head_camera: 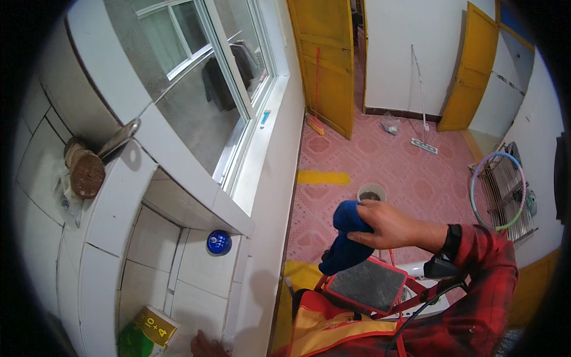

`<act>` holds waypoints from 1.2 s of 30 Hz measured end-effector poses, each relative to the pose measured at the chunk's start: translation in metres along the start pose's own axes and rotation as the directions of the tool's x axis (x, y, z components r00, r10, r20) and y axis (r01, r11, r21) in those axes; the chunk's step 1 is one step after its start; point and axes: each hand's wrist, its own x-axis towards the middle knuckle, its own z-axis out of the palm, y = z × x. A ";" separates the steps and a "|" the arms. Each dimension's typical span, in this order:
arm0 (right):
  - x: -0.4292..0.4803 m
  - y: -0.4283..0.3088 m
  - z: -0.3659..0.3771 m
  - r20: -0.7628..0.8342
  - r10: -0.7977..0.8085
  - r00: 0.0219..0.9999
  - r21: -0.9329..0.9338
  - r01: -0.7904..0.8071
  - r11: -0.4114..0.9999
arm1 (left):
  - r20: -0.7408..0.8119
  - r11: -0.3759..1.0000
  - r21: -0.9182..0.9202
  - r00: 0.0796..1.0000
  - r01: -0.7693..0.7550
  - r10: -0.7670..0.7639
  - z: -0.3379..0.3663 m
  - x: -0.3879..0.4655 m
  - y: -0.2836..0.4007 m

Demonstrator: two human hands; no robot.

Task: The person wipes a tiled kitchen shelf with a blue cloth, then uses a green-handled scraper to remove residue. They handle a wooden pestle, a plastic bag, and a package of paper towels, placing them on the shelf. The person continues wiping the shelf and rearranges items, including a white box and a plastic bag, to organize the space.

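Note:
My right hand [388, 223] grips a folded blue cloth [350, 238], held out over the floor with its lower end hanging. Below the cloth is a red-framed step with a dark tread [368, 285]. At the bottom edge, only part of my left hand [208, 346] shows, against the white-tiled shelf [200, 290]; most of its fingers are out of view. Beside that hand a green and yellow printed packet [149, 332] lies in the tiled niche. A round blue container [219, 242] sits farther along the shelf.
A bucket [371, 193] stands on the pink patterned floor. A broom [316, 122] leans by the yellow door [323, 58]; a flat mop [424, 145] leans against the wall. A hoop [474, 192] and metal rack are at right. Brown rolls [87, 176] and a metal blade [120, 138] lie on the ledge.

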 end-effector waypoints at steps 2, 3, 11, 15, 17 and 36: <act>0.001 -0.002 -0.001 -0.008 -0.001 1.000 -0.001 0.001 1.000 | 0.028 0.999 0.031 0.999 0.037 -0.038 0.000 0.000 0.004; 0.001 -0.003 -0.002 -0.013 -0.007 1.000 -0.009 0.007 1.000 | 0.052 0.995 0.062 0.995 0.079 -0.082 0.000 0.000 0.005; -0.008 -0.006 -0.003 -0.044 -0.059 0.997 0.004 0.060 0.998 | -0.072 0.994 0.112 0.997 0.008 0.000 0.017 -0.006 -0.008; -0.005 -0.003 0.002 -0.023 0.015 1.000 0.033 -0.014 0.999 | -0.026 0.997 0.034 0.998 0.065 -0.065 0.030 -0.009 -0.023; -0.004 -0.007 0.004 -0.011 0.051 0.999 0.060 -0.050 0.997 | -0.046 0.995 0.076 0.997 0.061 -0.058 0.032 -0.010 -0.025; -0.009 -0.013 0.012 -0.083 0.359 0.930 0.085 -0.352 0.932 | -0.066 0.977 0.206 0.996 -0.048 0.063 0.028 -0.014 -0.021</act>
